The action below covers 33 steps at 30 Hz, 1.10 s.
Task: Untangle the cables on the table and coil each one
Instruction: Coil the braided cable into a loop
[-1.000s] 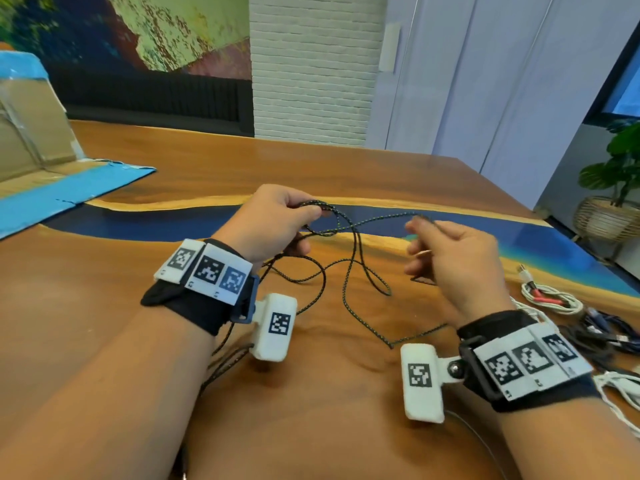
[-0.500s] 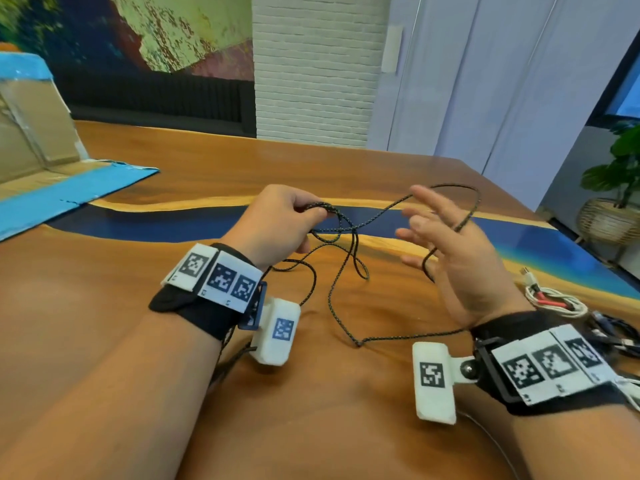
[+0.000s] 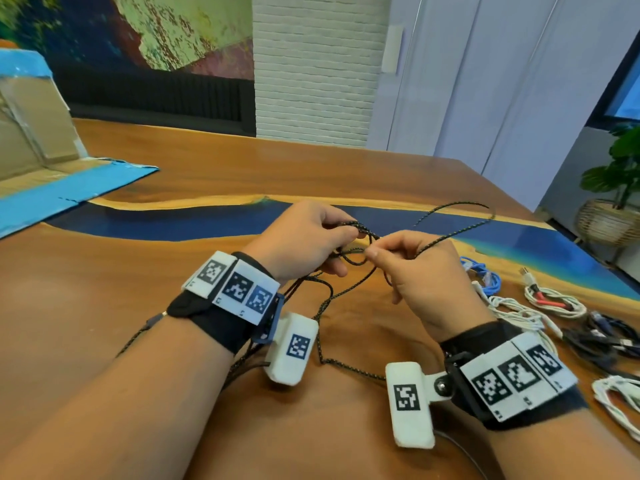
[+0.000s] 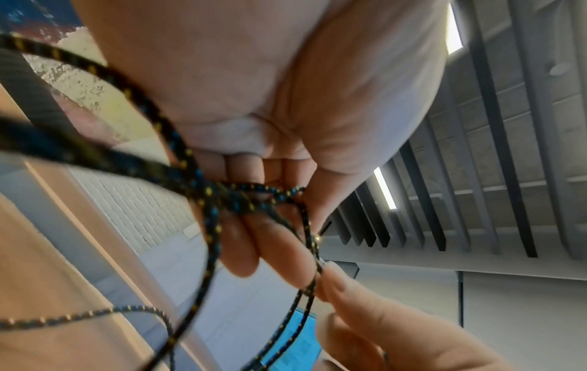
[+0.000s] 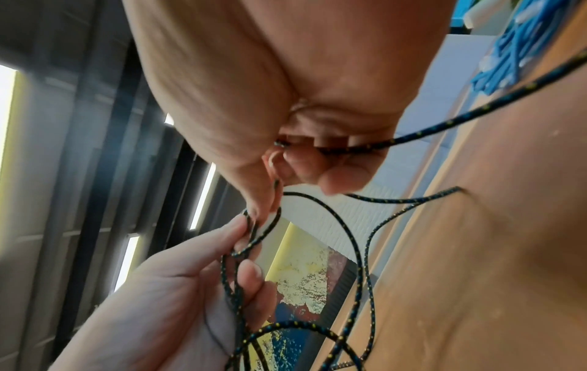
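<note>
The left hand [image 3: 301,242] is raised above the wooden desk [image 3: 104,306] with its fingers [image 4: 241,246] curled round a bunch of loops of the black braided cable [image 3: 349,287], which is flecked with yellow and blue. In the left wrist view several strands cross in a knot-like cluster against those fingers. The right hand [image 3: 415,271] sits just to the right of the left, nearly touching it, and pinches one strand of the same cable between thumb and forefinger; its other fingers are curled in, and another strand runs through them in the right wrist view. From the right hand one length of the cable arcs up and away to the far right, over the blue resin strip [image 3: 173,223] that runs across the desk. More of it hangs from both hands in slack loops that trail on the desk between the forearms and pass under the left wrist toward the near left.

On the right side of the desk lie the other cables: a blue cable [image 3: 485,277] bundled just beyond the right hand, a white cable [image 3: 516,311] beside it, a white and red coiled cable [image 3: 554,301] farther right, a heap of dark cables [image 3: 602,337], and another white coil [image 3: 616,400] at the near right edge. A flattened cardboard box with blue tape [image 3: 45,161] lies at the far left
</note>
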Each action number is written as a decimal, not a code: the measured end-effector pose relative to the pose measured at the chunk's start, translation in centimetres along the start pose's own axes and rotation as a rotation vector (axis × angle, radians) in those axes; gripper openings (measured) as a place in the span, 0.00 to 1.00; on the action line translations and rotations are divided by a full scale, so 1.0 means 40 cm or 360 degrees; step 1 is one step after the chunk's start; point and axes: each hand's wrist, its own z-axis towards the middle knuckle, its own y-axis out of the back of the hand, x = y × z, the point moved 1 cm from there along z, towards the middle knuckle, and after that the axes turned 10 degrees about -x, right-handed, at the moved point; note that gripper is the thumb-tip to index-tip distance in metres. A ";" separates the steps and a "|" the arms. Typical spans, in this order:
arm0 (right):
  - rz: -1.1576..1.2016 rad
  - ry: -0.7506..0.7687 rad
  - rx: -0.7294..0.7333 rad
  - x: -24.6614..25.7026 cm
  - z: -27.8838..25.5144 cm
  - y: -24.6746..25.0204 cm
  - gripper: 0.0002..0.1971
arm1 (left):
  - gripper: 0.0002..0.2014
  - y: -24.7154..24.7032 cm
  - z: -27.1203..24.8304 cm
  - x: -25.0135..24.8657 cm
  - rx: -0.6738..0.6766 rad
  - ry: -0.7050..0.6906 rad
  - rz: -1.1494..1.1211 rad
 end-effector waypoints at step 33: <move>-0.0074 -0.0427 0.0304 -0.025 0.019 0.019 0.35 | 0.12 0.135 0.048 0.033 -0.0789 -0.0044 -0.0500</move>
